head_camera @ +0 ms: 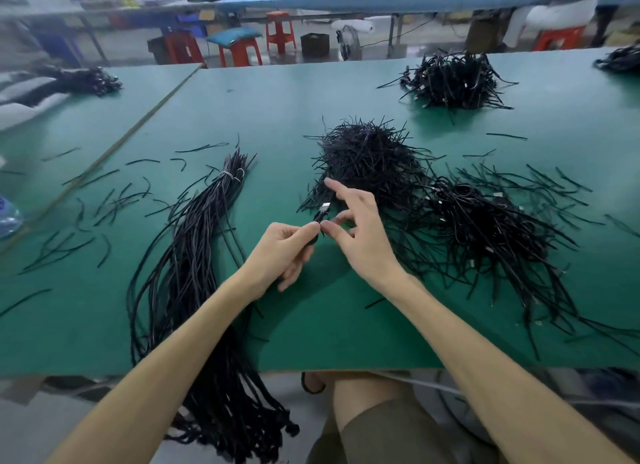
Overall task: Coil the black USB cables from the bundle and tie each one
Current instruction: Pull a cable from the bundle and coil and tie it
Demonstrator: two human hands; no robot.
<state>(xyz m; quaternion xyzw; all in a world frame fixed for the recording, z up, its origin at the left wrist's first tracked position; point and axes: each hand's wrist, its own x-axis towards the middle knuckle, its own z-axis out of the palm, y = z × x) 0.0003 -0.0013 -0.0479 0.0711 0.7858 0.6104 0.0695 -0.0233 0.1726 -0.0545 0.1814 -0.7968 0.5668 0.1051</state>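
Note:
My left hand (282, 252) grips a small coiled black USB cable (320, 218), whose silver plug sticks up between my hands. My right hand (360, 231) pinches a thin black tie at the coil with thumb and middle finger, its index finger raised. A long bundle of black cables (194, 256), bound near its far end, lies on the left of the green table (346, 325) and hangs over the near edge. A heap of black ties (367, 159) sits just beyond my hands. Coiled, tied cables (485, 235) are piled at the right.
Another pile of coiled cables (453, 81) lies at the far right, and one more (620, 60) at the right edge. Loose ties are scattered over the left of the table. Red stools (239, 53) and a blue bench stand behind. My knee is under the table edge.

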